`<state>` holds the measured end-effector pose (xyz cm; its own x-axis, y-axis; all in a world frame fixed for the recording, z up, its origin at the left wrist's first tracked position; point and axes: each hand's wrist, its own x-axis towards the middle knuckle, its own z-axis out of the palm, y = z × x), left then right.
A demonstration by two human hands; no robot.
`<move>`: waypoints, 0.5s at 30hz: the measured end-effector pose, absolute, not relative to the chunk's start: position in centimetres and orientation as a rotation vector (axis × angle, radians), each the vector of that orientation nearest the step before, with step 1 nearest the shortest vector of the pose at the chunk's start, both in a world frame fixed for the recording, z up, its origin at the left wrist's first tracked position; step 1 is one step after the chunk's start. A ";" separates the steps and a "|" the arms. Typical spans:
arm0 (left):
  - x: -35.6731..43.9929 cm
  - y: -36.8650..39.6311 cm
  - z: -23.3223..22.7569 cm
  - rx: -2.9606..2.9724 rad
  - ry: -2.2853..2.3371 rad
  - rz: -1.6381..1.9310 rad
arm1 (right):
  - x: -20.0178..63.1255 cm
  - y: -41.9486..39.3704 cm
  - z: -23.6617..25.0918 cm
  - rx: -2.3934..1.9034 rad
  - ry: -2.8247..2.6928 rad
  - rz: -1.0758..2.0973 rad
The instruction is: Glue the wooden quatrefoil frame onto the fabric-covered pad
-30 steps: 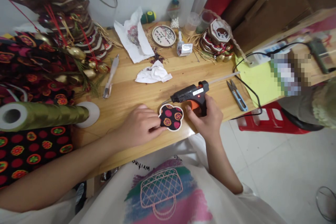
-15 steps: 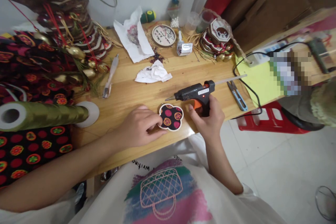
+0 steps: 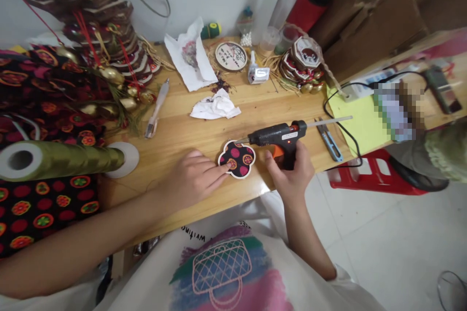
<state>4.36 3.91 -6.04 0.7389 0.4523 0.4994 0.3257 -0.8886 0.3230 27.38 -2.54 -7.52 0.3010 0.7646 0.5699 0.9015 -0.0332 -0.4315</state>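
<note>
A flower-shaped piece (image 3: 241,158) with a pale rim and dark patterned cloth lies flat near the table's front edge. My left hand (image 3: 199,175) rests beside it, fingers stretched out, one fingertip pressing on the cloth at its left side. In my right hand (image 3: 294,170) is a hot glue gun (image 3: 279,136) with an orange trigger and a small lit red light; a clear glue stick (image 3: 330,120) sticks out of its back. The gun's nozzle points left, over the upper edge of the flower piece; whether it touches cannot be seen.
Crumpled white tissue (image 3: 217,106), a pen (image 3: 157,107), a glue bottle (image 3: 257,73) and blue snips (image 3: 329,141) lie around. Green ribbon on a spool (image 3: 73,160) and patterned cloth (image 3: 47,204) are at left. A black cord (image 3: 359,148) runs off to the right. Stacked ornaments (image 3: 102,24) stand behind.
My left hand has gone from holding the flower piece's left edge to pressing a fingertip on its cloth. The glue gun's nozzle has moved right and down, over the piece's upper edge.
</note>
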 end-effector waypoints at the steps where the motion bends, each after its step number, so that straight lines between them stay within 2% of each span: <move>1: 4.4 3.9 -6.1 2.722 0.631 0.880 | 27.4 -2.6 -7.6 -1.830 -1.491 -0.247; 15: 4.3 3.7 -5.9 2.759 0.763 0.980 | 27.7 -2.6 -8.3 -1.817 -1.455 -0.406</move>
